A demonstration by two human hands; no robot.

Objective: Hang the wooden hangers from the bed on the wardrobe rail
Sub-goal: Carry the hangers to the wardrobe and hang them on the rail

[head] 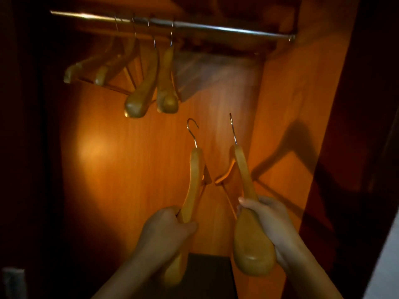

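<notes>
- Both forearms rise from the lower edge of the view into an open wardrobe, well below the wardrobe rail [194,25].
- Left hand [166,231]: fingers closed around the lower arm of the left wooden hanger [192,186], thumb toward the right.
- Right hand [267,219]: fingers wrapped around the right wooden hanger [248,212] just above its broad rounded end, which points toward the camera.
- Long axes: both held hangers run upward toward the rail, seen nearly edge-on. The left one leans slightly right, the right one slightly left. Their metal hooks point up and stop well short of the rail.
- Four hung hangers [149,83] occupy the left half of the rail, hooks over it, bodies swung toward the camera.
- The right half of the rail carries nothing.
- A dark box-like object [207,268] sits far below the rail, between the forearms; its nature cannot be determined.
- The wooden back panel [129,169] lies behind the rail, lit at lower left.
</notes>
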